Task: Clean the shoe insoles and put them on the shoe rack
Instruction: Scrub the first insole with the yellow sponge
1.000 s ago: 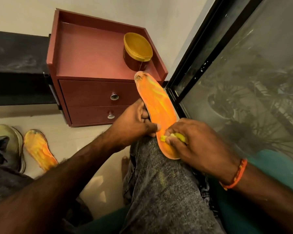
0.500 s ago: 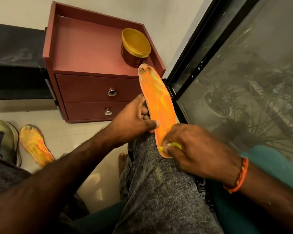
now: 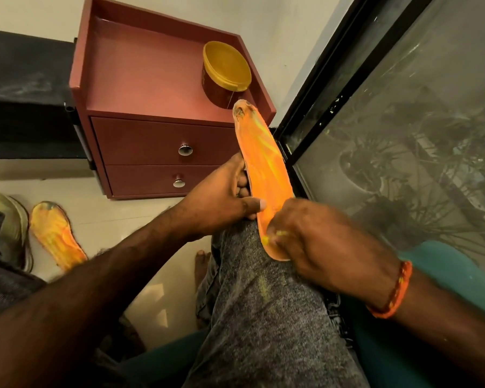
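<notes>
An orange insole with yellow streaks stands propped on my right knee, its grey-smudged toe end pointing up. My left hand grips its left edge, thumb across the front and fingers behind. My right hand holds a small yellow cloth against the heel end; most of the cloth is hidden under my fingers. A second orange insole lies on the floor at the left. The red-brown rack with an open top shelf and two drawers stands ahead.
A yellow-lidded tub sits on the rack's top at the right. An olive shoe lies at the far left beside the floor insole. A black-framed glass door fills the right. I sit on a teal seat.
My right hand and the cloth have slid down the insole toward its heel end. My left hand keeps its hold.
</notes>
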